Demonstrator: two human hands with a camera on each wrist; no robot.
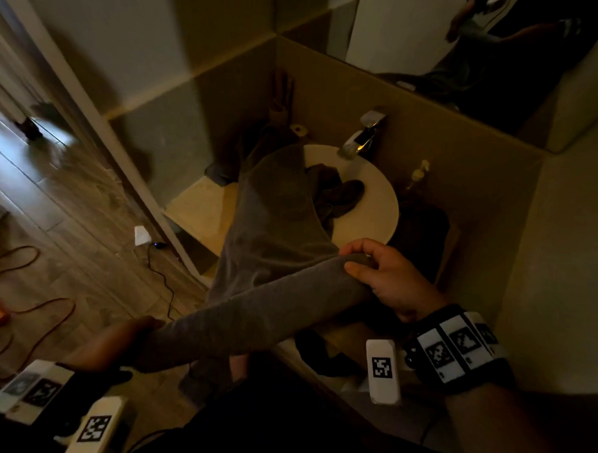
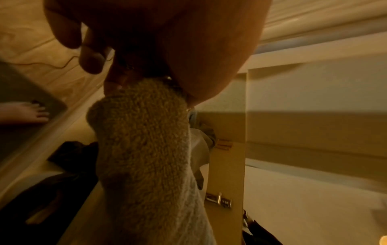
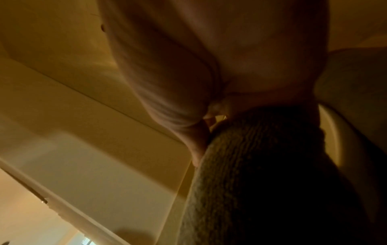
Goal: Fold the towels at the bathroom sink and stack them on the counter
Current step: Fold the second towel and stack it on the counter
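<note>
A long grey-brown towel [image 1: 272, 245] stretches from the far corner of the counter across the round white sink [image 1: 380, 209] toward me. Its near edge is pulled taut between my hands. My right hand [image 1: 374, 274] pinches one corner, thumb under and fingers curled over. At the lower left, my left hand [image 1: 128, 342] grips the other corner. The left wrist view shows the terry towel [image 2: 144, 149] bunched in the fingers; the right wrist view shows the towel [image 3: 261, 174] pinched at the fingertips. A darker crumpled towel [image 1: 340, 194] lies in the sink basin.
A chrome faucet [image 1: 363, 133] stands behind the sink, a soap pump bottle [image 1: 418, 173] to its right. A dark cloth [image 1: 424, 228] lies on the counter right of the sink. The pale counter [image 1: 202, 208] shows left of the sink. Cables [image 1: 159, 264] trail on the wood floor.
</note>
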